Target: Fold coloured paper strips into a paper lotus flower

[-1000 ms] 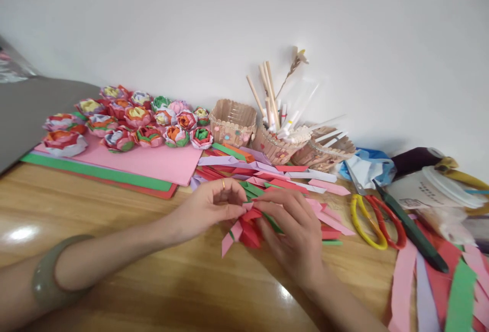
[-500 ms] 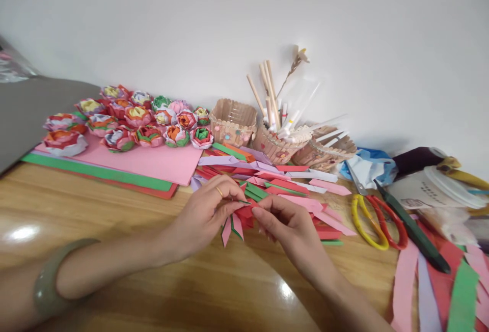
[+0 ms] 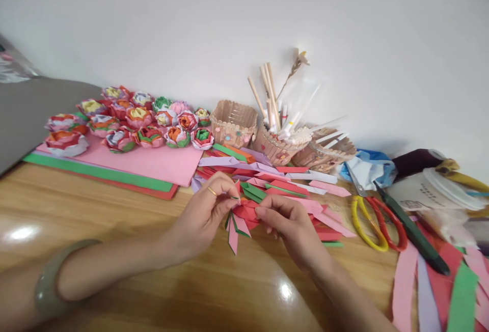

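Between both hands is a folded paper piece [image 3: 246, 214], red in the middle, with pink, green-edged points hanging below. My left hand [image 3: 210, 210], with a ring and a bangle on that arm, pinches its left side between thumb and forefinger. From the right, my right hand [image 3: 284, 220] pinches the red part with thumb and forefinger. Just behind the hands lies a pile of folded paper strips [image 3: 294, 187] in red, pink, green, white and purple. The fingers hide part of the piece.
Several paper flowers [image 3: 139, 116] rest on and behind pink sheets [image 3: 168, 161] at the left. Decorated baskets [image 3: 234, 123] with sticks stand by the wall. Scissors [image 3: 369, 225], a dark green cutter [image 3: 416, 232], a white tub [image 3: 435, 189] and loose strips [image 3: 462, 296] are at the right.
My left hand has shifted slightly left, apart from the right hand. More of the red middle shows, and the pink points hang lower and more spread.
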Tool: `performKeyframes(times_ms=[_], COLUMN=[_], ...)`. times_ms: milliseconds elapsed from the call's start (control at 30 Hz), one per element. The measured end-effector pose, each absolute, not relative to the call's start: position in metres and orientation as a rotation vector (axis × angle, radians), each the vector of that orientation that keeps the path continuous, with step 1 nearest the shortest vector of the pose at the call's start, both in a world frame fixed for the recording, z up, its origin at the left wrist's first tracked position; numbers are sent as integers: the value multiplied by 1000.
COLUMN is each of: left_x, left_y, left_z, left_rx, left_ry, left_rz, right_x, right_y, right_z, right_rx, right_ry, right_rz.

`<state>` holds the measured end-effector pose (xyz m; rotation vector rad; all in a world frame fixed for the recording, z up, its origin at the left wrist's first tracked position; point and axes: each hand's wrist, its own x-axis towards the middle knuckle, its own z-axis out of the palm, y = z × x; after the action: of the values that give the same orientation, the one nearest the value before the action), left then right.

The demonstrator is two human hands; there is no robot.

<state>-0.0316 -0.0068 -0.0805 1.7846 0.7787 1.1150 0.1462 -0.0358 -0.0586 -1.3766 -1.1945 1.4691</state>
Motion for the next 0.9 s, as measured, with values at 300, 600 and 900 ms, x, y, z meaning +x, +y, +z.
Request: performKeyframes(times_ms=[300, 600, 900], left_x=[-32, -32, -31], left_y=[-9, -7, -4], left_z=[-78, -69, -65], left_rx=[1684, 1140, 807], left_ry=[666, 581, 526], left_rz=[1256, 1078, 899], right_x=[146, 150, 139], right_y=[-37, -36, -38], right_z=[-56, -61, -59], right_rx=[-1322, -1281, -1191], right_ry=[-1127, -1020, -1138], right_rz=[1575, 1372, 1558])
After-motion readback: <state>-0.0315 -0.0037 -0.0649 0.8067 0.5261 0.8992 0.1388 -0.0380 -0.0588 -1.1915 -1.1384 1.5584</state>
